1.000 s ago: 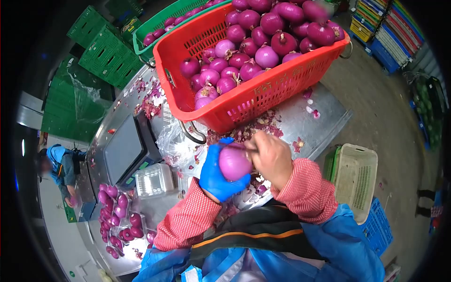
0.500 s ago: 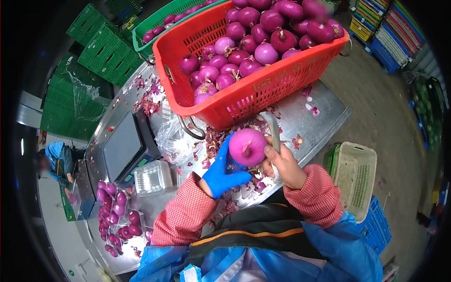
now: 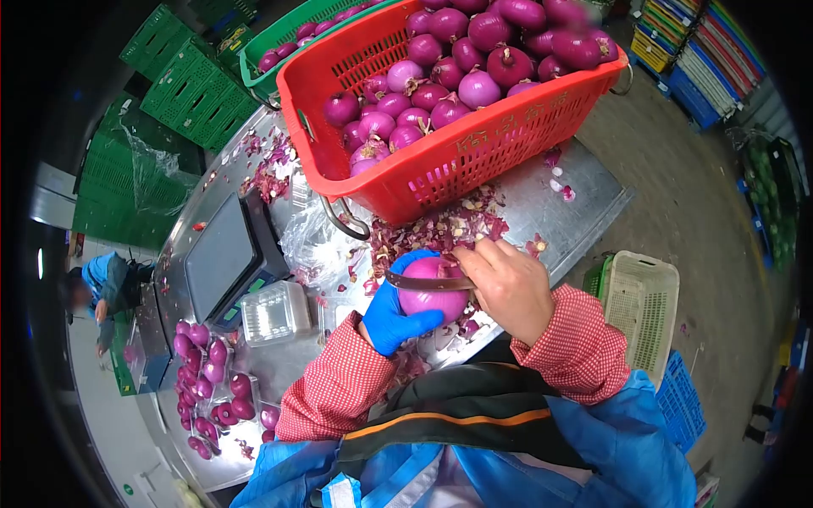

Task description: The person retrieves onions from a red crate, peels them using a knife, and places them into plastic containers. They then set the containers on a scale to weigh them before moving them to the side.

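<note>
My left hand point(image 3: 395, 313), in a blue glove, cups a peeled red onion point(image 3: 434, 302) from its left and lower side. My bare right hand point(image 3: 506, 286) grips a knife whose curved blade point(image 3: 428, 283) lies across the upper part of the onion. The knife's handle is hidden inside my fingers. Just beyond both hands, onion skins point(image 3: 432, 233) are heaped on the metal table point(image 3: 566, 222). A red basket point(image 3: 500, 144) full of red onions stands behind that heap.
Left of my hands are a scale point(image 3: 222, 261), a clear plastic box point(image 3: 276, 317) and crumpled film point(image 3: 318, 245). Packed onions point(image 3: 203, 372) lie lower left. A white basket point(image 3: 641, 317) stands at right. Another person point(image 3: 106, 284) works at far left.
My right hand has turned over and brought the knife blade from upright beside the onion to across it. The onion has dropped slightly, still in my left hand.
</note>
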Available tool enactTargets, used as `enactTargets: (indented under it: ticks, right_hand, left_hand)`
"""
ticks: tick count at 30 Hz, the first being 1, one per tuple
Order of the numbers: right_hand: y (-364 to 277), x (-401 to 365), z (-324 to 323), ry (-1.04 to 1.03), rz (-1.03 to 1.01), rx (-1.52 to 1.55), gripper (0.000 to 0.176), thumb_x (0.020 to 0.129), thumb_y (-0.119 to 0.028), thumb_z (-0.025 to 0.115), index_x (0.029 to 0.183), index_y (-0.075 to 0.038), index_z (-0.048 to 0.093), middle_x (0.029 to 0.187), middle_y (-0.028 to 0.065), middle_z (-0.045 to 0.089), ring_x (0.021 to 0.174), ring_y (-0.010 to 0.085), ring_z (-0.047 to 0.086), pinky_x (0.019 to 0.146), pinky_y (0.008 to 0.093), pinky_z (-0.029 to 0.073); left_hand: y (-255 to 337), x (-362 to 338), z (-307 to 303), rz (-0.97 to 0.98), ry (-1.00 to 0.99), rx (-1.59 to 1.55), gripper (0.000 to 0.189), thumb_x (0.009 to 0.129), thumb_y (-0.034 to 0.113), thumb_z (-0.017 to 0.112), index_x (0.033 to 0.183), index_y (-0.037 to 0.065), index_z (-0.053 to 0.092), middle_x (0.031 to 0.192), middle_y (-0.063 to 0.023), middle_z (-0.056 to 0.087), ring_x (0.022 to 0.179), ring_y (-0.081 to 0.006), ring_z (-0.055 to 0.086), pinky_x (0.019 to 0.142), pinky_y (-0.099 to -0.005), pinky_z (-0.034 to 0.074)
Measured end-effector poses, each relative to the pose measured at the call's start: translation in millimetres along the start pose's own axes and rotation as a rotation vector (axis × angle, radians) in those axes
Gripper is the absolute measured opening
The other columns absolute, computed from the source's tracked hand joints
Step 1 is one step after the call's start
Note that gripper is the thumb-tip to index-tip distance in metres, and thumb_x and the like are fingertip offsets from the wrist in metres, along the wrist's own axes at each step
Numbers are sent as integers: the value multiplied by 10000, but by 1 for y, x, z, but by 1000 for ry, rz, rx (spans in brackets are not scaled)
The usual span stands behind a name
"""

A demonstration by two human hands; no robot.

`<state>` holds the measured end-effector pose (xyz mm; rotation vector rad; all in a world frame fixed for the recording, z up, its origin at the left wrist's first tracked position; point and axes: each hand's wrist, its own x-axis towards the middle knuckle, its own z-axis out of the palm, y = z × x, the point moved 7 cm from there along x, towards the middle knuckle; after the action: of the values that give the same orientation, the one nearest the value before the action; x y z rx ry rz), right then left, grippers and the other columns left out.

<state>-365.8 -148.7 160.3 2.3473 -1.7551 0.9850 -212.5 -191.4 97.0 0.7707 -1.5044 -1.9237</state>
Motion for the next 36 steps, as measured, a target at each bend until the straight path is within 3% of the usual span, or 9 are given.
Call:
enactTargets:
  ticks: [7,11,14,16,19,27,30,32,36]
  right_hand:
    - [31,-19,16,-29,118,31,314,744,-87,657,1057,-74,625,867,77,583,783,257,627,643,354,525]
    - [22,-17,11,-100,325,557,367,812,-220,731,1124,-62,618,1020,117,618,833,296,649,721,381,515]
    - [10,1,22,-145,244,732,312,846,-229,720,1072,-37,621,1001,118,632,805,266,646,722,362,500]
    - [17,-13,48,-197,469,975,165,873,-145,691,936,-12,615,747,79,622,717,153,603,676,296,472]
    - [35,-25,58,-135,628,1042,96,904,-94,653,890,-15,602,709,14,607,647,72,546,592,260,426]
    - [25,-52,111,-273,589,971,228,897,-209,663,951,4,603,702,94,602,638,159,570,604,317,449]
    - [33,-50,114,-326,560,833,284,885,-281,661,946,-12,594,744,170,617,698,313,636,620,389,470]
    - [42,-53,116,-343,597,828,294,882,-285,665,967,-12,596,776,183,627,728,337,644,636,403,481]
    - [52,-49,115,-302,625,820,282,883,-262,669,975,-4,599,804,201,630,747,357,642,644,405,485]
  left_hand:
    - [-1,-8,-5,-14,32,-77,876,668,110,835,1407,56,366,1310,-99,509,1200,-219,528,1019,-386,450]
    - [-3,-6,-3,-58,45,-4,882,664,107,835,1407,55,362,1319,-112,502,1211,-227,522,1024,-386,445]
    - [-4,-8,-3,45,34,235,892,656,132,847,1402,59,364,1322,-123,494,1214,-234,516,1028,-382,438]
    - [-6,-21,-19,16,129,328,901,639,180,866,1388,64,379,1304,-135,492,1211,-239,514,1019,-380,440]
    - [-5,-57,-69,-57,232,557,886,656,178,862,1394,77,382,1277,-130,516,1168,-232,544,996,-366,459]
    - [-86,-133,-161,-719,407,673,916,695,112,816,1469,59,329,1333,-194,518,1245,-331,530,1052,-386,447]
    - [-90,-134,-183,-426,299,1051,846,750,86,787,1476,65,353,1421,-178,482,1284,-310,511,1088,-359,406]
    - [-7,-96,-148,-331,346,814,605,854,30,672,1419,56,457,1325,-149,584,1197,-240,582,981,-358,480]
    - [148,4,-118,372,358,916,357,905,15,600,1262,23,601,1072,-134,686,955,-212,680,865,-335,521]
